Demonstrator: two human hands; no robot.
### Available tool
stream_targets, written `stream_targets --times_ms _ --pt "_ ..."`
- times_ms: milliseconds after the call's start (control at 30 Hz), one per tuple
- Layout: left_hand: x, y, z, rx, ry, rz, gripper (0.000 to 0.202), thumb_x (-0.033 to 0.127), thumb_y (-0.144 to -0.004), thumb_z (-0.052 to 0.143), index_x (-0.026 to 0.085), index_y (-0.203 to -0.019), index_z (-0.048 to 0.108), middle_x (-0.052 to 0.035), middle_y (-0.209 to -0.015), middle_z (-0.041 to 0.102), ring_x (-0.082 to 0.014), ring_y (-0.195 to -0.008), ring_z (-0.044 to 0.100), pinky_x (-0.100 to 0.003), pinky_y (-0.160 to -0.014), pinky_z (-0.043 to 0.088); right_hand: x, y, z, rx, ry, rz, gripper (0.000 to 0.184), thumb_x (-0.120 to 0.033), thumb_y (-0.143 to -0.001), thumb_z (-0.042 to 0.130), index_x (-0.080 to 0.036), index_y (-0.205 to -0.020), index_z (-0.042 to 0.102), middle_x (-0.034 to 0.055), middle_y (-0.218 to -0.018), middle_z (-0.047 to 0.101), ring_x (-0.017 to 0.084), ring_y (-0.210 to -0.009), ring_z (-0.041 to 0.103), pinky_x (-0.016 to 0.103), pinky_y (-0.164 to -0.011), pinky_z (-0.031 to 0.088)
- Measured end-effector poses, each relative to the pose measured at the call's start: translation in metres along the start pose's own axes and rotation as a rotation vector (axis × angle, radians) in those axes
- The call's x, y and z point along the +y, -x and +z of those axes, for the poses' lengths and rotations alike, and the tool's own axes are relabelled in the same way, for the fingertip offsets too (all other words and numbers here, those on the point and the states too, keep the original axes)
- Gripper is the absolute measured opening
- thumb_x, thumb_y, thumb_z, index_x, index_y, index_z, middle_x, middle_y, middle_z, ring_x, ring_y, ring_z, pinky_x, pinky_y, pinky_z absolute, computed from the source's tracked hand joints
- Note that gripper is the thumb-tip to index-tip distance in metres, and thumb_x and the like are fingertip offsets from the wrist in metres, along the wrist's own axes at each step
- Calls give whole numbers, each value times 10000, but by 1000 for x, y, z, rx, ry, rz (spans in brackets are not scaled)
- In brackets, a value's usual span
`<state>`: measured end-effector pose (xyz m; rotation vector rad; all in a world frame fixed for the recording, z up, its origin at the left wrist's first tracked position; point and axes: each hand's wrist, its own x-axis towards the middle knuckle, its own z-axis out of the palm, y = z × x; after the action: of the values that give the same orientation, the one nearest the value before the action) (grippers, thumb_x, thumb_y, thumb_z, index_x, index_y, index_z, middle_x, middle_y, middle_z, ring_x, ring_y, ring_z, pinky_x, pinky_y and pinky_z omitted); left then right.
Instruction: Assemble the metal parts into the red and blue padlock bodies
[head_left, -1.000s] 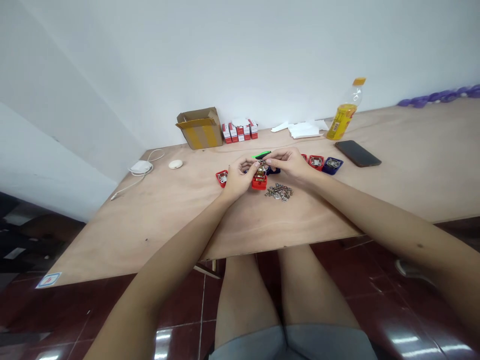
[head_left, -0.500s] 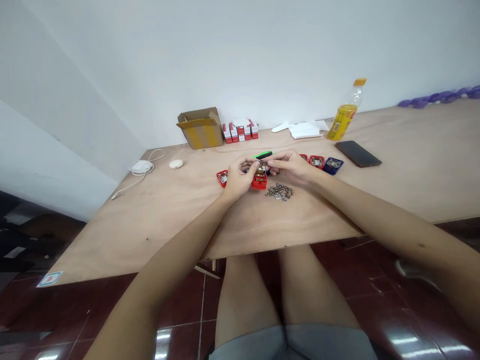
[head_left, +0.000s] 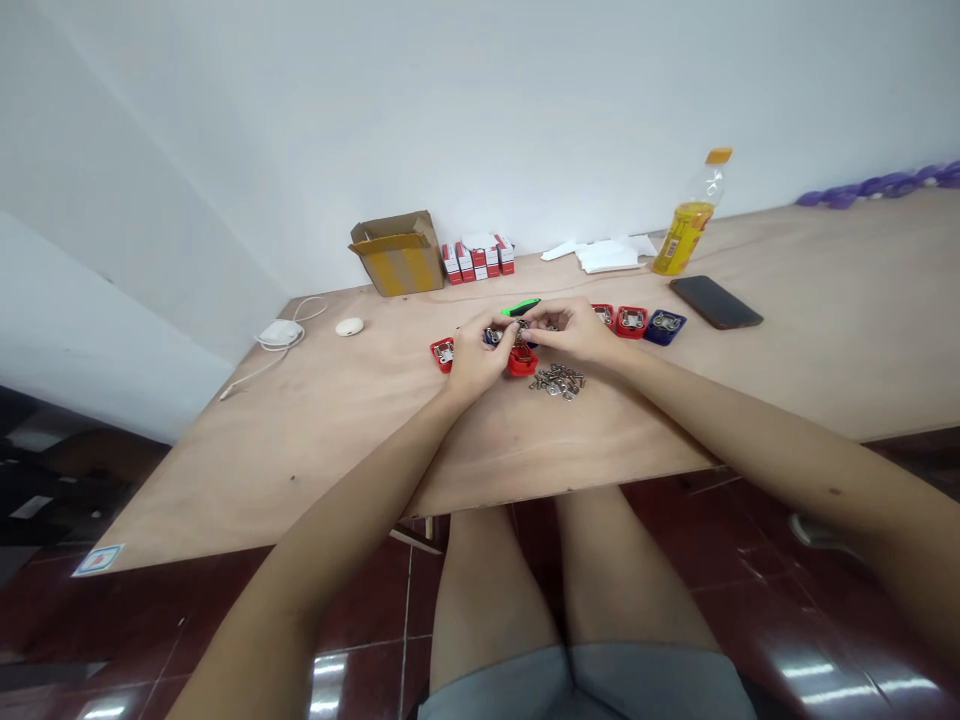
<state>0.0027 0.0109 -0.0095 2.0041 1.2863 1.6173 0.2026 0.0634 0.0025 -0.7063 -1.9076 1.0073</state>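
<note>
Entry: a left hand (head_left: 474, 362) and a right hand (head_left: 571, 330), held together above a pale plywood counter (head_left: 300, 440), the fingertips of both closed on a small metal fitting (head_left: 519, 333), its exact form too small to tell.

Directly beneath the fitting: a red plastic holder (head_left: 522, 362). Just behind the hands: a bright green tool handle (head_left: 519, 308). Just in front of them: a loose heap of silver metal fittings (head_left: 557, 381).

Either side: a red tray with a metal clasp (head_left: 442, 354) to the left; a red tray (head_left: 631, 321) and a dark blue tray (head_left: 664, 327) to the right.

Further back: a black smartphone (head_left: 716, 302), a clear plastic bottle of yellow liquid (head_left: 684, 225), an open cardboard box (head_left: 397, 255), red-and-white cartons (head_left: 476, 256), white paper sheets (head_left: 606, 256) and a white charger with cable (head_left: 280, 334).
</note>
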Motion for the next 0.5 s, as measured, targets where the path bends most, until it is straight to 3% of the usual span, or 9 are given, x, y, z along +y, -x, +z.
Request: stream_targets --times_ms 200,333,433,500 --pt "-2 -3 0 -57 78 36 154 371 -981 710 219 -985 731 -73 -1017 767 -217 -980 716 -361 -901 574 -3 3 3 44 18 -58 299 -522 -885 816 -234 -963 818 75 -980 804 251 -887 694 427 -830 572" --pt "-1 -7 -3 28 187 -51 381 438 -870 855 256 -1148 667 -78 -1147 712 -178 -898 692 -289 -689 553 -1 2 0 75 0 -36 294 -505 -879 808 -217 -934 795 78 -972 803 254 -894 705 425 -849 584" --pt "3 -8 -9 42 195 -53 357 509 -849 867 234 -954 665 -31 -910 688 -128 -724 612 -260 -603 484 4 -2 -5 107 -27 -6 283 -497 -863 821 -225 -927 778 86 -967 797 257 -904 709 432 -866 598" --pt "6 -7 -13 -71 192 -94 418 571 -854 842 213 -776 641 -2 -706 624 -110 -597 527 -263 -544 420 8 -6 -10 128 -52 -2 289 -500 -838 849 -233 -911 769 94 -982 794 266 -934 716 448 -907 605"
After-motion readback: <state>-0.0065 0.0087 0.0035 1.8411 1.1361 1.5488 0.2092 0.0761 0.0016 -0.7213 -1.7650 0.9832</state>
